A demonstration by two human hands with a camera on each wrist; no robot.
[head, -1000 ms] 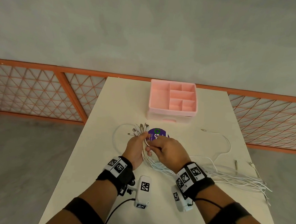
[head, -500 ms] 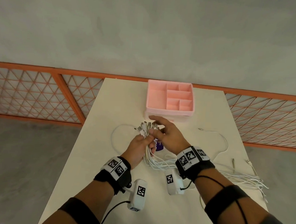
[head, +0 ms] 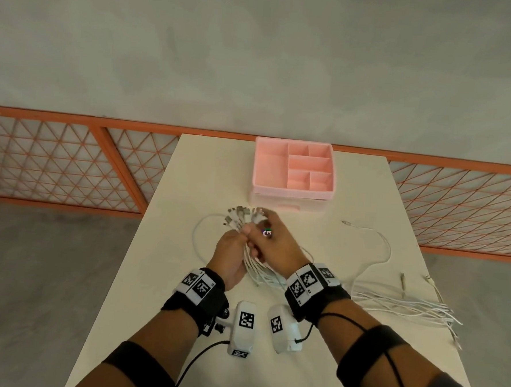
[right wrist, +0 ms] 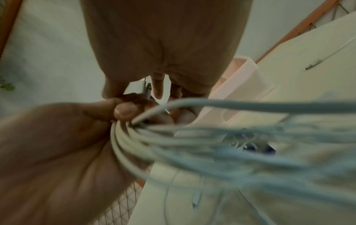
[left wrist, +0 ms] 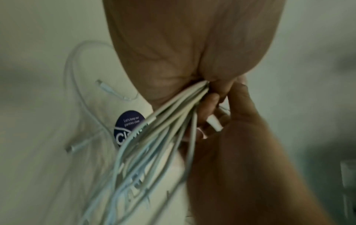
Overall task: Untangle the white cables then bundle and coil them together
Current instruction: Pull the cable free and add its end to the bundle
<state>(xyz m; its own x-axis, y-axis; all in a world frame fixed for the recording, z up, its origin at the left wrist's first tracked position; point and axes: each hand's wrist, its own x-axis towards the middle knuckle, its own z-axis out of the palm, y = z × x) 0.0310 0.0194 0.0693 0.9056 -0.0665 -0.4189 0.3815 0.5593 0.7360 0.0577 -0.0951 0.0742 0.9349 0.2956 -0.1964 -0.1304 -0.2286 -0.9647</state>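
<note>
A bundle of white cables (head: 263, 273) rises from the cream table (head: 183, 278) into my left hand (head: 229, 253), which grips it just below the plugs (head: 239, 217) that fan out above the fist. My right hand (head: 275, 244) lies over the top of the bundle and pinches at the plug ends with thumb and fingers. In the left wrist view the cables (left wrist: 154, 144) leave the left palm (left wrist: 183, 45), and the right hand's (left wrist: 240, 152) curled fingers hold a white plug (left wrist: 214, 124). The long tails (head: 406, 307) trail right across the table.
A pink compartment box (head: 292, 174) stands at the table's far edge. One loose white cable (head: 378, 241) curves on the right, and another loops left of my hands (head: 197, 237). A purple round sticker (left wrist: 129, 126) lies under the bundle. Orange mesh railing (head: 70, 167) runs behind the table.
My right hand let go of the cables below the left fist and moved forward onto the plug ends, covering the purple sticker. The left hand kept its grip.
</note>
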